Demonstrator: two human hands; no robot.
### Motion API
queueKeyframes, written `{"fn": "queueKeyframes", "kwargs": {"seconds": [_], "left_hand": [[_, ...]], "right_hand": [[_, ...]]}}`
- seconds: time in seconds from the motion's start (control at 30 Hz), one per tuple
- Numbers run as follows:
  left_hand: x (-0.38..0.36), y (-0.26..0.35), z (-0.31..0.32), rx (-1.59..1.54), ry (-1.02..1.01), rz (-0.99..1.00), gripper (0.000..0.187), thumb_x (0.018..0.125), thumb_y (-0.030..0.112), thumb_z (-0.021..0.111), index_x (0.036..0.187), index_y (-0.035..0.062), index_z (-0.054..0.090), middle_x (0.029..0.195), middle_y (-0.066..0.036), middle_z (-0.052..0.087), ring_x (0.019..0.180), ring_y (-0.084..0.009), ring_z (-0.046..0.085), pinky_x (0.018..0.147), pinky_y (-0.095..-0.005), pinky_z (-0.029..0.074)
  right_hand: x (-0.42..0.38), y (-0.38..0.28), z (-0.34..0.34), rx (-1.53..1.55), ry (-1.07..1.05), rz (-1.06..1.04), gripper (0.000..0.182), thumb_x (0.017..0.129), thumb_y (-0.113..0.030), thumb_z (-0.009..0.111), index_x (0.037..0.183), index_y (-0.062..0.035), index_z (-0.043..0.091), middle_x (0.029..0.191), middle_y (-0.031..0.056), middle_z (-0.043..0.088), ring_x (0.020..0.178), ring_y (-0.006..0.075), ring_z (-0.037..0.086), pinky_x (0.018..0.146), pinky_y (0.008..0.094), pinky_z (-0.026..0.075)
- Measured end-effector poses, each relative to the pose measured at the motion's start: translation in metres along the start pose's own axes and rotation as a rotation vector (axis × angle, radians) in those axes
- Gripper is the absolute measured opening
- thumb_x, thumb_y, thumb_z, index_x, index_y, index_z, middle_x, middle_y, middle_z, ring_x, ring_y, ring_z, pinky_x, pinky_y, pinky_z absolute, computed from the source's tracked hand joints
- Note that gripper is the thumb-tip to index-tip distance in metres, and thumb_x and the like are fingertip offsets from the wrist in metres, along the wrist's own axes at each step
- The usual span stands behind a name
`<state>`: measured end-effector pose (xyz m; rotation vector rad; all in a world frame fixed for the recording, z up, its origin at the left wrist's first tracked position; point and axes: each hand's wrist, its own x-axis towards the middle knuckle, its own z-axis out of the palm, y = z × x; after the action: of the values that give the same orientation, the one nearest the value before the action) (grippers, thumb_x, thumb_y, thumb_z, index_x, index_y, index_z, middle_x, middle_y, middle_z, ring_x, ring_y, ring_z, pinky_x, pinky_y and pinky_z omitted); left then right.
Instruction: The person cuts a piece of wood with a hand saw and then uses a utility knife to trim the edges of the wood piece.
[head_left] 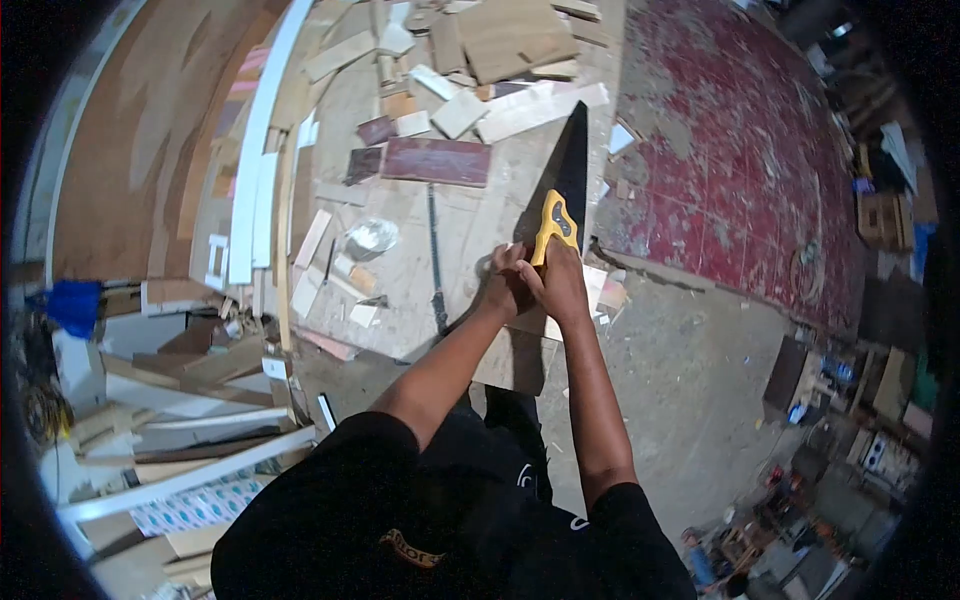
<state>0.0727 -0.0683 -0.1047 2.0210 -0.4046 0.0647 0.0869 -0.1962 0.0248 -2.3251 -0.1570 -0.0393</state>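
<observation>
r hand (562, 284) grips saw (572, 165) pointing ahead, l hand (508, 288) close by, can't tell if holding anything, so a slip cd cut l fingers.

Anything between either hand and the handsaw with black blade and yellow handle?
Right hand: nothing visible, its grip is on the handle of the handsaw. Left hand: only the right thumb, low in the gap; no loose wood visible there.

The saw handle (547, 232) is yellow and grey, its blade (572, 165) black, and the surface (720, 180) beyond the table's (462, 215) right edge blotchy red.
</observation>
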Motion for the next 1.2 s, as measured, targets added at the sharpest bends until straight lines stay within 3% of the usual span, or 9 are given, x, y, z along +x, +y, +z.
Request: {"fn": "queueKeyframes", "kwargs": {"seconds": [0.13,0.23,0.47,0.63,0.73,0.93,1.07,1.1,1.2], "left_hand": [[-0.039,0.037,-0.09,0.787,0.028,-0.349,0.052,0.083,0.019,0.074,0.129,0.0051,0.053,0.132,-0.017,0.054,0.131,-0.0359,0.047,0.108,-0.0527,0.035],[-0.068,0.051,-0.121,0.71,0.08,-0.728,0.049,0.083,0.017,0.073,0.126,0.0022,0.053,0.128,-0.022,0.056,0.127,-0.0406,0.051,0.104,-0.0532,0.042],[-0.102,0.017,-0.125,0.471,0.085,-0.894,0.047,0.086,0.02,0.073,0.122,-0.0011,0.05,0.119,-0.028,0.06,0.108,-0.0483,0.063,0.093,-0.0538,0.053],[-0.114,0.06,-0.129,0.238,0.212,-0.699,0.039,0.086,0.01,0.07,0.118,0.0003,0.051,0.11,-0.025,0.062,0.103,-0.0449,0.064,0.085,-0.0519,0.052],[-0.11,0.1,-0.122,0.063,0.001,-0.635,0.038,0.085,0.006,0.068,0.118,0.0019,0.05,0.105,-0.023,0.063,0.099,-0.0436,0.064,0.081,-0.0507,0.051],[-0.077,0.123,-0.066,-0.007,-0.376,-0.423,0.045,0.085,0.013,0.071,0.124,0.0036,0.05,0.108,-0.02,0.064,0.1,-0.0408,0.065,0.084,-0.0488,0.052],[-0.036,0.117,-0.023,0.357,-0.289,-0.008,0.046,0.089,0.03,0.069,0.126,0.0055,0.055,0.123,-0.014,0.061,0.121,-0.0329,0.055,0.102,-0.0476,0.043],[-0.022,0.113,-0.014,0.409,-0.289,0.047,0.046,0.089,0.029,0.069,0.126,0.0061,0.056,0.125,-0.013,0.06,0.123,-0.0324,0.055,0.103,-0.047,0.043],[0.021,0.104,0.006,0.546,-0.269,0.202,0.046,0.089,0.028,0.07,0.128,0.0074,0.056,0.129,-0.013,0.057,0.126,-0.0319,0.051,0.107,-0.0473,0.041]], "right_hand": [[0.018,-0.012,0.043,-0.083,-0.15,-0.023,0.051,0.082,-0.03,0.078,0.106,0.0079,0.054,0.105,0.0295,0.06,0.102,0.0472,0.059,0.089,0.0531,0.048],[0.029,-0.026,0.091,-0.177,-0.275,-0.071,0.063,0.081,-0.029,0.078,0.118,0.0154,0.052,0.115,0.0331,0.059,0.111,0.0477,0.059,0.098,0.0505,0.049],[0.015,-0.048,0.127,-0.064,-0.318,-0.209,0.062,0.083,-0.027,0.075,0.131,0.0071,0.054,0.127,0.0326,0.057,0.117,0.05,0.056,0.102,0.0528,0.048],[-0.033,-0.064,0.091,0.21,-0.377,0.127,0.056,0.088,-0.03,0.073,0.13,0.005,0.059,0.117,0.0278,0.068,0.105,0.039,0.068,0.092,0.0444,0.054],[-0.076,-0.045,0.083,0.344,-0.427,0.244,0.046,0.093,-0.033,0.069,0.122,0.0021,0.064,0.102,0.0214,0.073,0.089,0.0295,0.073,0.081,0.0381,0.056],[-0.126,0.021,0.032,0.323,-0.009,0.471,0.029,0.102,-0.023,0.052,0.096,0.0005,0.068,0.085,0.0193,0.071,0.081,0.0316,0.072,0.075,0.0405,0.055],[-0.136,0.057,-0.013,0.154,0.178,0.54,0.031,0.103,-0.025,0.05,0.097,0.0021,0.064,0.083,0.0229,0.068,0.079,0.0388,0.07,0.074,0.0458,0.053],[-0.133,0.058,-0.026,0.199,0.094,0.667,0.029,0.102,-0.024,0.05,0.097,0.0015,0.061,0.091,0.03,0.067,0.09,0.0505,0.065,0.079,0.0556,0.05],[-0.133,0.066,-0.027,0.08,0.066,0.695,0.029,0.101,-0.025,0.051,0.102,0.002,0.061,0.093,0.0284,0.069,0.088,0.0472,0.069,0.08,0.0517,0.053]]}}
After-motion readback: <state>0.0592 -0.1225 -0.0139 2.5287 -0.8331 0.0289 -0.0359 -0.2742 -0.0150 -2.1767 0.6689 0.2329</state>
